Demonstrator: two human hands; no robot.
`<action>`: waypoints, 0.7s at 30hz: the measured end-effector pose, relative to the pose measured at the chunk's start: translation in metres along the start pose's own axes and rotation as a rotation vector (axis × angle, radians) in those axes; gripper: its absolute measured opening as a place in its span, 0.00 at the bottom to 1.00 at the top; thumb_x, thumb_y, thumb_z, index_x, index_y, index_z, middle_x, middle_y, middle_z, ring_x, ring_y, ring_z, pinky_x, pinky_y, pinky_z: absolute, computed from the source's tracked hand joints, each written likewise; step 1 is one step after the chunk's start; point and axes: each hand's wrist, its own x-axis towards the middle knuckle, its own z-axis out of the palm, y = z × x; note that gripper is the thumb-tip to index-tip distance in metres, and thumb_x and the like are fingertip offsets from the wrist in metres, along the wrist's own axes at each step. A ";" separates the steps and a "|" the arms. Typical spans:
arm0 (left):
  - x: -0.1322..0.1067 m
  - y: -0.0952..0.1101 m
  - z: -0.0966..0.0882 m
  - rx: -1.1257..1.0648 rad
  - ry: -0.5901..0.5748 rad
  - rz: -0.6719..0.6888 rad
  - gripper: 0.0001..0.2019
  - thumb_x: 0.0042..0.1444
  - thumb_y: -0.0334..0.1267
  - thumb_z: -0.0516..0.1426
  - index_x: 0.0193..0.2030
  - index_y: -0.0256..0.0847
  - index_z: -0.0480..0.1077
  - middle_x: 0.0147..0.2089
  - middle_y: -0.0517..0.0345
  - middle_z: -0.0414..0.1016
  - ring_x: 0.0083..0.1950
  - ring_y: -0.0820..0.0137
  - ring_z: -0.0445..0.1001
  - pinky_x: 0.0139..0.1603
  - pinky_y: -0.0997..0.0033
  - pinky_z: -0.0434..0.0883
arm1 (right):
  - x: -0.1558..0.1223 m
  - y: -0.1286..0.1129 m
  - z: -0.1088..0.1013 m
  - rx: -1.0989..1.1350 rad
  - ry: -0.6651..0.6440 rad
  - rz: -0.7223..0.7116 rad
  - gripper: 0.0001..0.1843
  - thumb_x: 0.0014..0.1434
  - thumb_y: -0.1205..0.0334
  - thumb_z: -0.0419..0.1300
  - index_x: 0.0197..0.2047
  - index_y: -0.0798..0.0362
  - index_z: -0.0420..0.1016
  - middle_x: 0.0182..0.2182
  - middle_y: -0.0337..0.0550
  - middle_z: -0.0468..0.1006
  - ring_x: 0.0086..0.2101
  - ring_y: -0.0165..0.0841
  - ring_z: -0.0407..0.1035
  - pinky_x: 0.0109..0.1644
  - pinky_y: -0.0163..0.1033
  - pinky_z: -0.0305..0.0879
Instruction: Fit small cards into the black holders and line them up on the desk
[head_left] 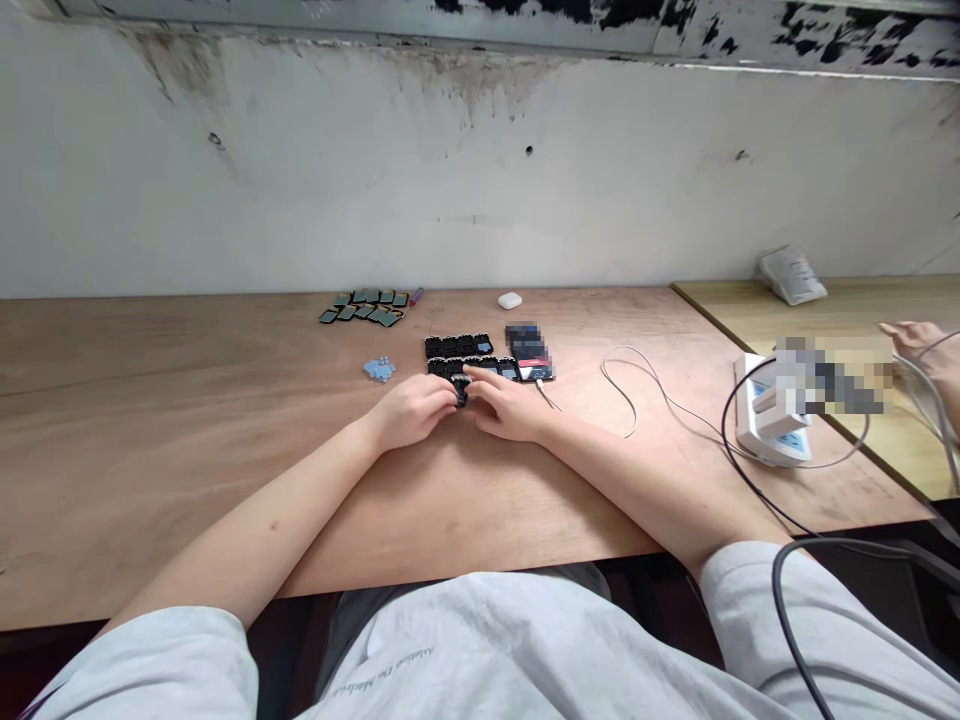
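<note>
Head view takes in a wide wooden tabletop [187, 400] against a stained white wall, with a white power strip [750, 410] and its cables over to the right. Both hands, left [409, 412] and right [510, 408], are drawn together near the middle, fingers closed from either side on one small part. Just beyond the right hand lies a phone [529, 342] with a cable plugged in. Two rows of black pieces [450, 347] sit to the phone's left, the nearer row partly hidden by the fingers; light-blue patches show on pieces at the right ends. Farther back on the left are green-grey boards [365, 312], and nearer lies a loose pile of light-blue bits [379, 369]. Smallest in play is the black part [460, 391] between the fingertips, right at the near edge of the rows. The step in hand seems to be fine two-handed work on this single part; its detail is too small to read. The next move likely calls for a steady hold and light fingertip pressure, without nudging the neighbouring row.
</note>
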 end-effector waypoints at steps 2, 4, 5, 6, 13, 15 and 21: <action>-0.005 -0.018 -0.007 0.063 0.087 -0.147 0.10 0.71 0.38 0.54 0.46 0.44 0.77 0.52 0.46 0.80 0.55 0.57 0.78 0.57 0.54 0.74 | 0.001 0.000 -0.001 -0.016 0.078 -0.011 0.20 0.67 0.63 0.62 0.61 0.51 0.70 0.69 0.60 0.67 0.63 0.46 0.71 0.61 0.53 0.75; -0.009 -0.042 -0.012 0.172 0.098 -0.323 0.11 0.71 0.39 0.52 0.46 0.43 0.77 0.53 0.44 0.80 0.55 0.54 0.77 0.58 0.49 0.72 | 0.001 0.000 -0.001 -0.040 0.097 -0.049 0.18 0.67 0.65 0.60 0.59 0.51 0.71 0.67 0.60 0.69 0.61 0.46 0.71 0.61 0.54 0.74; -0.011 -0.054 -0.014 0.223 0.073 -0.400 0.12 0.70 0.38 0.52 0.45 0.42 0.77 0.52 0.43 0.80 0.55 0.52 0.77 0.58 0.48 0.71 | 0.002 0.000 -0.001 -0.055 0.082 -0.074 0.15 0.66 0.66 0.60 0.57 0.51 0.72 0.66 0.60 0.70 0.59 0.45 0.72 0.60 0.54 0.75; -0.013 -0.065 -0.014 0.266 0.046 -0.474 0.12 0.70 0.38 0.51 0.45 0.41 0.76 0.51 0.42 0.80 0.54 0.51 0.77 0.57 0.47 0.70 | 0.002 0.000 -0.001 -0.071 0.058 -0.101 0.13 0.66 0.66 0.59 0.54 0.51 0.73 0.65 0.60 0.71 0.57 0.44 0.74 0.58 0.53 0.75; -0.004 -0.089 -0.004 0.329 -0.121 -0.633 0.14 0.68 0.38 0.49 0.45 0.39 0.76 0.50 0.42 0.80 0.53 0.50 0.77 0.54 0.49 0.69 | 0.004 -0.004 0.000 -0.128 -0.020 -0.212 0.04 0.67 0.67 0.59 0.44 0.53 0.75 0.60 0.59 0.75 0.51 0.42 0.75 0.54 0.48 0.74; 0.000 -0.084 0.000 0.301 -0.102 -0.603 0.15 0.70 0.40 0.48 0.47 0.39 0.75 0.51 0.43 0.81 0.54 0.52 0.78 0.56 0.50 0.69 | 0.004 -0.004 0.000 -0.128 -0.032 -0.202 0.05 0.67 0.67 0.59 0.44 0.52 0.75 0.60 0.58 0.75 0.51 0.42 0.74 0.54 0.48 0.74; 0.006 -0.075 0.007 0.197 -0.093 -0.518 0.19 0.72 0.45 0.46 0.57 0.38 0.73 0.59 0.41 0.79 0.62 0.53 0.76 0.64 0.49 0.66 | 0.004 -0.006 -0.003 -0.138 -0.108 -0.150 0.07 0.68 0.66 0.58 0.46 0.50 0.77 0.61 0.54 0.75 0.55 0.43 0.72 0.58 0.49 0.71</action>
